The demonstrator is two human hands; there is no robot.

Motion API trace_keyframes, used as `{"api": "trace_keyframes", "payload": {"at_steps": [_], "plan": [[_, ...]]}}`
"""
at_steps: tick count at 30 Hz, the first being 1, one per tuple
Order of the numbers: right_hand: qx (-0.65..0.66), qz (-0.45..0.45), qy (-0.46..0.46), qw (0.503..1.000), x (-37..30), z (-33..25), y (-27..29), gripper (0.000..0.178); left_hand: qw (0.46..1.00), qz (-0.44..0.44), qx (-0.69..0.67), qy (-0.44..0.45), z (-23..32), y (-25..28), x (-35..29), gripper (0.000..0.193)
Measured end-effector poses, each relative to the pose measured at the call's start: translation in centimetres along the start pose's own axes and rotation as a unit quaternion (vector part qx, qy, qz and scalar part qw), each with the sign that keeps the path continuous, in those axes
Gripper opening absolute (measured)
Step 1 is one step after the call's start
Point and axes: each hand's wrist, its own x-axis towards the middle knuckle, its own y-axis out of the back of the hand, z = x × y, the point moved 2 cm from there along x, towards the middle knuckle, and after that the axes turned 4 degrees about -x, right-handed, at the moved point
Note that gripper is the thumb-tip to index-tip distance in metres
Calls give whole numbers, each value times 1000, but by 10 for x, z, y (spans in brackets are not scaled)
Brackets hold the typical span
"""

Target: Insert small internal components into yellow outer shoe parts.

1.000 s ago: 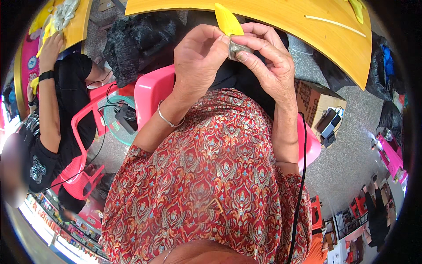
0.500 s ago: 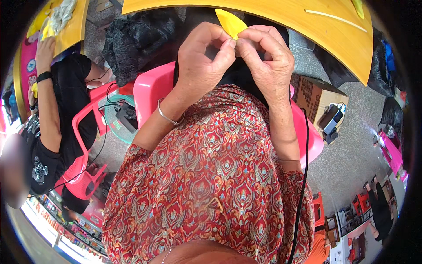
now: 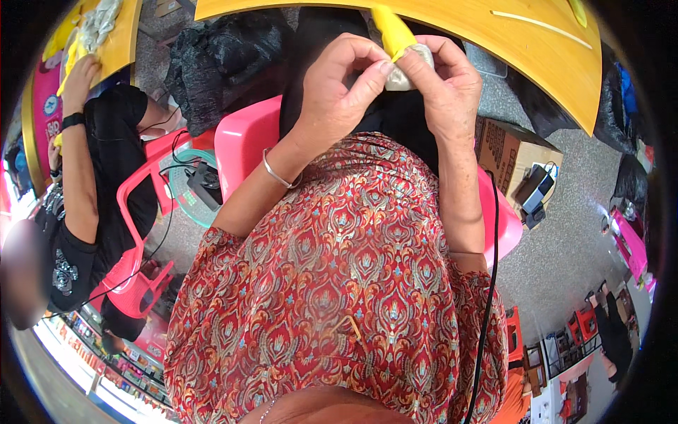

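Between my two hands, just off the yellow table's edge, is a yellow cloth-like piece (image 3: 395,32), narrow and pointing away from me. A greyish-white part (image 3: 422,56) shows at its near end, beside my right fingers; I cannot tell if it is lining or stuffing. My left hand (image 3: 342,88) pinches the piece's near edge between thumb and forefinger. My right hand (image 3: 452,88) grips it from the other side, thumb on top and the other fingers partly hidden behind. A silver bangle (image 3: 277,173) circles my left wrist.
On the yellow table (image 3: 452,14) lie a thin pale stick (image 3: 540,27) and another yellow piece (image 3: 578,10). Black bags (image 3: 226,63), a pink chair (image 3: 247,131) and a cardboard box (image 3: 522,152) stand around me. At left, a co-worker's hand (image 3: 81,74) touches yellow pieces. A black cable (image 3: 487,304) hangs at my right.
The yellow piece has turned and lengthened in view, and its greyish-white part now shows. My right hand has shifted slightly right, its fingers now further round the piece.
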Motion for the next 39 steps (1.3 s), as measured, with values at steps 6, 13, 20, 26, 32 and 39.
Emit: {"api": "trace_keyframes", "payload": {"at_steps": [6,13,20,26,32,39], "plan": [[94,8,-25,995,6,5,6,20,995,-22,-82,57,2,-5,-1,24],[111,-36,-25,993,3,3,6,22,997,27,-2,77,2,-8,4,19],[37,-200,-22,979,4,-9,15,46,993,49,23,100,3,-3,5,14],[67,-176,-26,982,7,2,12,44,975,32,-169,144,-1,4,-1,11],[196,-163,-84,963,9,7,14,38,970,43,-214,110,-6,2,15,28],[30,-92,-63,993,4,5,-6,38,954,34,-230,188,-4,-2,7,29]]}}
